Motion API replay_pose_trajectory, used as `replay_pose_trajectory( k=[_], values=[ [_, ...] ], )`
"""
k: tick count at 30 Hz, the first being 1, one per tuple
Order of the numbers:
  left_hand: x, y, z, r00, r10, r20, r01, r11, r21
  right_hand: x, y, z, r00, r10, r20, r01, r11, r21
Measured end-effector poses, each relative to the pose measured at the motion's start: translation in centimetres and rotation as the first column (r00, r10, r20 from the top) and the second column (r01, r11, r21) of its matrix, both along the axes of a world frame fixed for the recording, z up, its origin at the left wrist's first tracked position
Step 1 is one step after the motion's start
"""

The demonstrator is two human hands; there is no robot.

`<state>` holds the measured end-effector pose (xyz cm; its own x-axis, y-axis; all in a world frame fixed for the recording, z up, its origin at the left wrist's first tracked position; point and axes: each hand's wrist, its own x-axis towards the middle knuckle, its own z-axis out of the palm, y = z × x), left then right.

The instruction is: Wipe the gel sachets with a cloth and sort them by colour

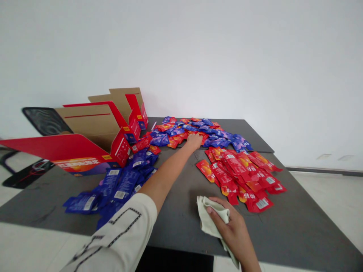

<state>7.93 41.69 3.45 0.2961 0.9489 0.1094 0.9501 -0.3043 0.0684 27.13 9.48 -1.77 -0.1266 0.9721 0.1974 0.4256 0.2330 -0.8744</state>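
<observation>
Packets [189, 127] lie at the left hand [194, 141], its fingertips indistinct, so I cannot tell its grip; the right hand [233, 227] clamps a cloth [208, 219], partly covering it.

Three open boxes [87, 164] line the left edge of the desk [177, 226]. One cloth [208, 223] is at the near edge. Packets come in two colours, blue and red, and form three heaps: one mostly blue heap [124, 185] towards the near left corner, with at least eight blue packets showing; one red heap [241, 173] towards the right edge, with more than a dozen red packets showing; and one mixed heap [181, 130] along the far edge, with well over twenty showing. Overlap hides the exact number in each. One chair [47, 119] stands beyond the left edge
</observation>
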Motion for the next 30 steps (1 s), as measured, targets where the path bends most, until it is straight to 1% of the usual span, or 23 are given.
replay_pose_trajectory(
  k=[2, 4, 8, 10, 13, 15, 17, 19, 20, 21, 22, 23, 24, 25, 26, 28, 30],
  values=[
    [0.2, 0.1, -0.1, 0.999, 0.033, 0.006, -0.033, 0.999, 0.004, 0.0, 0.0, 0.0, 1.000, 0.005, -0.001, -0.005, 1.000, -0.012],
    [0.2, -0.4, -0.2, 0.998, 0.049, 0.030, -0.050, 0.999, 0.015, 0.1, 0.0, 0.0, 1.000, 0.010, -0.001, -0.010, 1.000, -0.021],
    [-0.4, -2.5, -0.2, 0.989, 0.087, 0.120, -0.094, 0.994, 0.049, 0.1, 0.0, 0.1, 1.000, 0.009, -0.003, -0.009, 1.000, -0.023],
    [-0.6, -3.7, 0.5, 0.978, 0.108, 0.179, -0.121, 0.990, 0.066, 0.1, 0.0, 0.2, 1.000, -0.004, -0.007, 0.004, 1.000, -0.017],
    [-0.7, -5.9, 2.3, 0.951, 0.129, 0.281, -0.161, 0.982, 0.097, 0.1, 0.0, 0.3, 1.000, -0.015, -0.014, 0.015, 1.000, -0.028],
    [-0.6, -7.8, 3.9, 0.926, 0.134, 0.352, -0.183, 0.977, 0.109, 0.1, 0.1, 0.3, 0.999, -0.037, -0.022, 0.036, 0.998, -0.043],
    [-0.8, -10.4, 5.2, 0.905, 0.126, 0.406, -0.184, 0.977, 0.107, 0.1, 0.1, 0.3, 0.996, -0.085, -0.029, 0.084, 0.995, -0.051],
    [-1.4, -13.8, 5.8, 0.878, 0.090, 0.471, -0.143, 0.987, 0.078, 0.1, 0.2, 0.3, 0.987, -0.159, -0.037, 0.157, 0.986, -0.057],
    [-1.9, -15.7, 5.9, 0.858, 0.061, 0.509, -0.100, 0.994, 0.050, 0.1, 0.2, 0.4, 0.979, -0.198, -0.040, 0.195, 0.979, -0.062],
    [-2.4, -17.8, 5.7, 0.783, 0.030, 0.621, -0.027, 1.000, -0.015, 0.0, 0.2, 0.4, 0.971, -0.234, -0.044, 0.230, 0.971, -0.067],
    [-3.0, -19.9, 5.3, 0.705, 0.024, 0.709, 0.068, 0.993, -0.101, 0.0, 0.2, 0.4, 0.963, -0.266, -0.047, 0.262, 0.962, -0.072],
    [-3.6, -22.0, 4.7, 0.643, 0.043, 0.765, 0.152, 0.971, -0.183, 0.0, 0.2, 0.4, 0.954, -0.296, -0.050, 0.292, 0.954, -0.074],
    [-4.2, -23.9, 4.0, 0.601, 0.073, 0.796, 0.221, 0.942, -0.253, 0.0, 0.2, 0.4, 0.947, -0.318, -0.052, 0.314, 0.947, -0.071],
    [-4.9, -25.7, 3.2, 0.588, 0.103, 0.803, 0.273, 0.908, -0.317, 0.0, 0.2, 0.4, 0.940, -0.336, -0.053, 0.332, 0.941, -0.065],
    [-5.5, -27.2, 2.4, 0.601, 0.141, 0.787, 0.287, 0.880, -0.377, 0.0, 0.2, 0.4, 0.936, -0.349, -0.051, 0.346, 0.937, -0.057],
    [-6.5, -29.6, 0.8, 0.658, 0.223, 0.719, 0.228, 0.851, -0.472, -0.1, 0.2, 0.5, 0.929, -0.368, -0.043, 0.366, 0.929, -0.045],
    [-7.2, -31.1, -0.5, 0.701, 0.291, 0.651, 0.121, 0.851, -0.510, -0.3, 0.2, 0.5, 0.924, -0.380, -0.033, 0.379, 0.925, -0.040]
  ],
)
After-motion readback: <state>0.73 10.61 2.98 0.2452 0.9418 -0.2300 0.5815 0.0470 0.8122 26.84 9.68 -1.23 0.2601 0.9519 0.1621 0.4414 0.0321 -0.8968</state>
